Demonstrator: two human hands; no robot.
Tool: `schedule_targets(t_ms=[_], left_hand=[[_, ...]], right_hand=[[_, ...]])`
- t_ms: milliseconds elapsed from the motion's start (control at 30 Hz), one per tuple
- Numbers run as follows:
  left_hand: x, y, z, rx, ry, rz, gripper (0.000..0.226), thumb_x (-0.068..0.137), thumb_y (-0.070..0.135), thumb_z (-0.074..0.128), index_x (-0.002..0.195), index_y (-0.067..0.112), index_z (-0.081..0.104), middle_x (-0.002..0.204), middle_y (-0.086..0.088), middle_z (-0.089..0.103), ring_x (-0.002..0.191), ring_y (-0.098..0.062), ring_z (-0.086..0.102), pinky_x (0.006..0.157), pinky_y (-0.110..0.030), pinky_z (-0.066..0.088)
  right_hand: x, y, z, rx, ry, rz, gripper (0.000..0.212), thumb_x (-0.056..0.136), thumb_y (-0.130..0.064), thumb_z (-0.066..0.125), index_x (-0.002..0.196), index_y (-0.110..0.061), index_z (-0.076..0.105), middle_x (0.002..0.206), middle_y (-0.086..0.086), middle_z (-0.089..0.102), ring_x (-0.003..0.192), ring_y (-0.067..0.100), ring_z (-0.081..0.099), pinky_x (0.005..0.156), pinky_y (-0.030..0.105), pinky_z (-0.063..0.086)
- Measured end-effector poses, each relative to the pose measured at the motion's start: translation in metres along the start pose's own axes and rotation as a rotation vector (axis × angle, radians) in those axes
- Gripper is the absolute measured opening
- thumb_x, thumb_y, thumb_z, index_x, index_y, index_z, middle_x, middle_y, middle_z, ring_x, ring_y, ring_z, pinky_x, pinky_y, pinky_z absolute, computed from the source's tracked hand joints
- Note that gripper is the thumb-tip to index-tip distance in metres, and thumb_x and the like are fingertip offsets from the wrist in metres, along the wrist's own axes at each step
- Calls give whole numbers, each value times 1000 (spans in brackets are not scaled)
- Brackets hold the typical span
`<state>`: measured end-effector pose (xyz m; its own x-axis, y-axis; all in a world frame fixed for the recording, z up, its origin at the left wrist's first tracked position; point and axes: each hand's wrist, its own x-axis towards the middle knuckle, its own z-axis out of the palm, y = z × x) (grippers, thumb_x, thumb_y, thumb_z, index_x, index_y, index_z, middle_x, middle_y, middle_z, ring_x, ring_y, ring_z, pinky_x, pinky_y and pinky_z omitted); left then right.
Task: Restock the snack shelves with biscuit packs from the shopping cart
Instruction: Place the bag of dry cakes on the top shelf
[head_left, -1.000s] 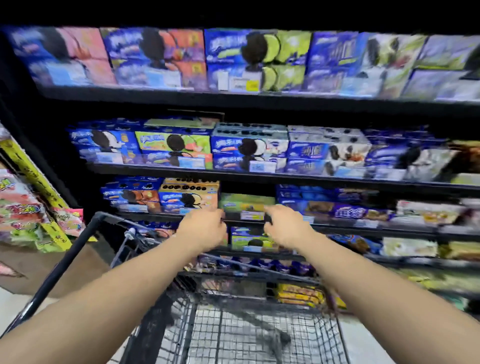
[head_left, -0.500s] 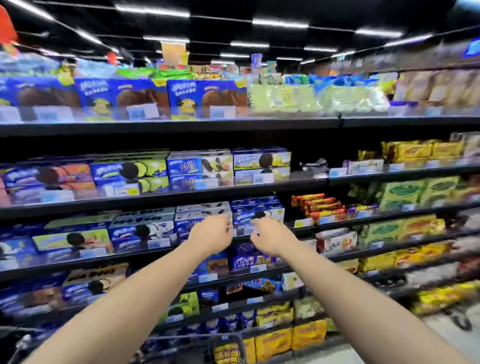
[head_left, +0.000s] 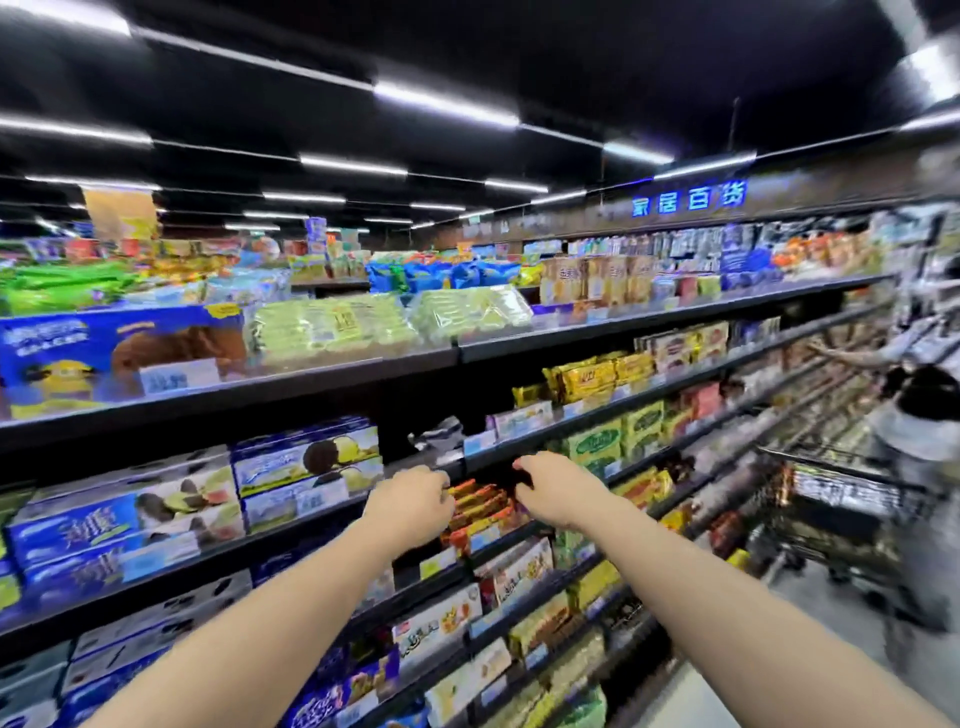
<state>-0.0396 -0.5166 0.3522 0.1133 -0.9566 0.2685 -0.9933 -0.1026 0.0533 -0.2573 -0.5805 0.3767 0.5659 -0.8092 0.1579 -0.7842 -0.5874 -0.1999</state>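
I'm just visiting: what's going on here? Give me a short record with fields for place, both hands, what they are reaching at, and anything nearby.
place: supermarket aisle with black snack shelves
left hand: curled, at the orange-red biscuit packs
right hand: curled, fingers on something dark, too blurred to identify
grip: cannot tell for either hand
left of hands: blue cookie boxes
far right: black wire shopping cart, another person beside it

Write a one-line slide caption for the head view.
Both hands, left hand and right hand, reach toward orange-red biscuit packs on a supermarket snack shelf.
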Motion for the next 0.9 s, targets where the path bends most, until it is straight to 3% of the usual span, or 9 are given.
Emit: schedule_targets(t_ms=[67,133,200,233,367,467,667,900], left_hand=[[27,25,2,-36,0,16,39,98,37,39,126,25,63,107,2,67,85,-20,65,69,-35,56],[55,54,9,-39,8,39,38,98,36,38,125,25,63,104,2,68,83,-20,65,66,-33,54],[83,85,19,-10,29,48,38,99,36,37,127,26,62,115,-1,68,94,-25,65,73,-34,54],[96,99,24,-18,35,43,39,100,35,37,130,25,61,122,-2,66,99,-26,65,76,-35,55],[156,161,42,-36,59,37,39,101,34,38,131,22,60,130,-5,63,111,-29,62,87,-39,55],[198,198,50,-80,109,2,40,99,36,40,132,26,59,134,-1,62,117,-27,60,91,-38,53],[260,237,66,-117,141,-94,36,99,37,40,126,23,60,121,-3,65,110,-28,63,86,-40,54],[334,235,90,-240,116,-217,59,102,41,39,156,18,29,155,-3,37,139,-27,40,105,-44,46]], right_hand=[[12,36,-9,-1,13,16,51,103,-34,42,152,-22,40,151,8,46,125,30,55,100,42,49],[25,76,-16,20,21,32,51,103,-34,43,152,-22,40,149,7,47,106,26,63,86,35,52],[40,119,-21,37,37,26,51,103,-33,43,152,-22,41,148,7,48,86,20,62,75,32,50],[47,139,-23,41,41,17,51,103,-33,43,152,-22,40,148,7,49,86,19,61,75,32,50],[80,216,-34,2,38,-16,53,102,-35,45,153,-22,38,153,6,44,132,27,50,106,44,46],[108,264,-42,5,26,-26,54,101,-35,46,154,-23,37,155,4,41,134,29,49,107,44,45],[156,329,-40,-5,9,-91,54,101,-35,48,153,-24,37,153,5,43,126,30,55,104,45,48],[229,373,-29,56,38,-143,54,101,-33,47,153,-21,37,156,4,41,133,27,50,106,41,46]])
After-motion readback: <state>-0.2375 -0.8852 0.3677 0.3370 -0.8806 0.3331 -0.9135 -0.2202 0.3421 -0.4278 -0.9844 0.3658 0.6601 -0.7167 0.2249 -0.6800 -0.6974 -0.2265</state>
